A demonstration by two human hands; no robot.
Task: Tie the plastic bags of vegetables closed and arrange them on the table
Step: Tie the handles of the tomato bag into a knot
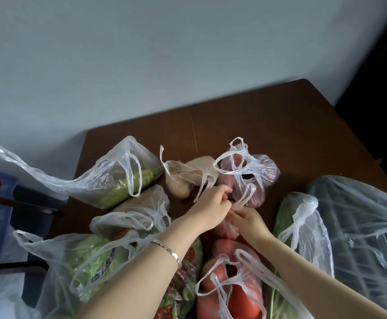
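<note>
A clear plastic bag of reddish-purple vegetables [255, 178] lies in the middle of the brown table [268, 116], its mouth open and its handle loops loose. My left hand [213, 204] and my right hand [249, 219] meet just in front of it. Both pinch one of its handle loops [245, 198] between thumb and fingers. A bag of tomatoes [231, 293] sits near me, its handles untied. To the right lies a knotted bag with a long green vegetable [303, 229].
A bag of pale potatoes [183, 178] and a bag of green stalks [116, 180] lie at the back left. Leafy greens in a bag [84, 263] sit front left. A large bag [360, 226] fills the right side. A chair [8, 203] stands left of the table.
</note>
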